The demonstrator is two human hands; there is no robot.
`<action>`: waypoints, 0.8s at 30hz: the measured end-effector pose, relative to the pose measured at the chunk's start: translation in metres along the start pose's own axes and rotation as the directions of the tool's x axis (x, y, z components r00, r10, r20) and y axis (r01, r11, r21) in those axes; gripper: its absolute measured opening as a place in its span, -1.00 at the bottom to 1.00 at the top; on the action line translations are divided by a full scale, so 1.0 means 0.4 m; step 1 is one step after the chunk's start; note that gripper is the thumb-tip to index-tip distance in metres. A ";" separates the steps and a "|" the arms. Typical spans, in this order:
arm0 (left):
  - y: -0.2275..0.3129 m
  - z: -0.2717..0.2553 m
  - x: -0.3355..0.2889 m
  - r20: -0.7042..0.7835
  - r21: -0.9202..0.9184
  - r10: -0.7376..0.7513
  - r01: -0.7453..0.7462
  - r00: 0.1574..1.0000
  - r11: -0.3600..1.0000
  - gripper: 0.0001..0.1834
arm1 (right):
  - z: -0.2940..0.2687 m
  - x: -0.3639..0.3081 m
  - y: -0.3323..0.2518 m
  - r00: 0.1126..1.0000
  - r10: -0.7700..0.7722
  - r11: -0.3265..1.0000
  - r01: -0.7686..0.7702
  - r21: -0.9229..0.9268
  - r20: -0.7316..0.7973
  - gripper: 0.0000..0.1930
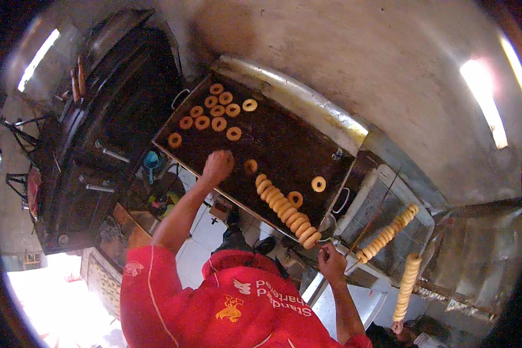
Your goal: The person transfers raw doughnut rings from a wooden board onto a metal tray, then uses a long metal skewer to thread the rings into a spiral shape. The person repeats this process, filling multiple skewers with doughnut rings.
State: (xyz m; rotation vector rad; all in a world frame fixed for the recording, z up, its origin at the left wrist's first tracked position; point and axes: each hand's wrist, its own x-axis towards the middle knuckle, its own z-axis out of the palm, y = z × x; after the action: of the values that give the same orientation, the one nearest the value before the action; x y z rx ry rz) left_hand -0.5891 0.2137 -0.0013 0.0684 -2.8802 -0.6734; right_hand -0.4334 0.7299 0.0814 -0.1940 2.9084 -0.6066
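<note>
Dark oil fills the long rectangular fryer pan point(284, 136), and golden doughnut rings float in it. The person in the red shirt point(226, 301) leans over it with both bare arms out. The left arm stretches far forward and up from the shoulder, nearly straight, and the left hand point(217, 165) is curled into a loose fist over the near edge of the oil; what it grips, if anything, cannot be told. Just beside it to the right floats a single doughnut point(250, 167). Beyond the hand, at the far left end of the pan, a cluster of loose doughnuts point(214, 110) drifts, well apart from one ring point(318, 184) at the right end.

The right arm is bent at the elbow, with the forearm rising from the lower edge. The right hand point(330, 261) is closed around the end of a thin stick near the pan's right corner. A tight row of doughnuts point(287, 211) lies in a slanted line in the oil from near the pan's middle toward that hand.

To the right of the pan stands a wire draining rack point(388, 220), with a stick of threaded doughnuts point(388, 232) resting across it. Lower down, another person's hand point(397, 327) holds up a second loaded stick point(407, 284).
</note>
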 end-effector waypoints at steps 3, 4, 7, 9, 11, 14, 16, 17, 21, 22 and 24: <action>-0.120 0.039 0.055 0.076 0.146 -0.082 0.070 0.994 0.987 -0.76 | 0.037 0.038 0.005 0.998 -0.050 0.997 0.051 0.049 -0.032 -0.82; -0.192 0.044 0.056 0.101 0.163 -0.124 0.106 0.987 0.981 -0.75 | 0.072 0.068 0.005 0.996 -0.079 0.992 0.082 0.098 -0.036 -0.81; -0.127 0.003 0.114 0.094 0.023 -0.027 0.025 0.995 0.999 -0.75 | 0.158 0.109 0.013 0.992 -0.076 0.958 0.102 0.268 -0.105 -0.81; -0.065 -0.081 0.122 0.080 -0.091 0.023 -0.016 0.997 0.996 -0.74 | 0.169 0.156 -0.038 0.999 0.007 0.931 -0.021 0.364 0.038 -0.70; -0.056 -0.124 0.121 0.103 -0.200 0.035 -0.014 0.994 0.980 -0.74 | 0.194 0.205 -0.088 1.000 -0.026 0.901 0.029 0.434 -0.014 -0.73; -0.119 -0.079 0.145 0.119 -0.172 0.056 -0.035 0.991 0.985 -0.76 | 0.271 0.265 -0.076 0.989 -0.081 0.921 0.121 0.370 -0.122 -0.78; -0.138 -0.034 0.158 0.208 -0.082 0.051 -0.034 0.977 0.996 -0.77 | 0.268 0.278 -0.091 0.990 -0.057 0.953 0.091 0.289 -0.125 -0.79; -0.147 -0.021 0.159 0.252 -0.040 0.039 -0.030 0.967 0.999 -0.78 | 0.247 0.260 -0.099 0.998 -0.009 0.971 0.023 0.236 -0.063 -0.80; -0.284 -0.001 0.256 0.024 0.077 -0.021 0.019 1.000 0.997 -0.75 | 0.214 0.269 -0.154 0.999 0.031 0.992 -0.034 0.125 0.028 -0.81; -0.302 0.006 0.296 0.035 0.079 -0.070 0.067 0.997 0.995 -0.74 | 0.223 0.272 -0.162 1.000 0.016 0.985 -0.014 0.170 -0.011 -0.81; -0.346 -0.014 0.374 0.105 0.038 -0.183 0.180 0.977 0.983 -0.75 | 0.274 0.313 -0.174 0.994 -0.033 0.960 0.060 0.272 -0.105 -0.81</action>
State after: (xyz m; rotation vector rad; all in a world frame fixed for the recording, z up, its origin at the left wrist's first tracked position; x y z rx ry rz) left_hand -0.7346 0.0744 -0.0330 0.3124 -3.0137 -0.6871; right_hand -0.5288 0.6043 -0.0061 -0.2016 2.8762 -1.0465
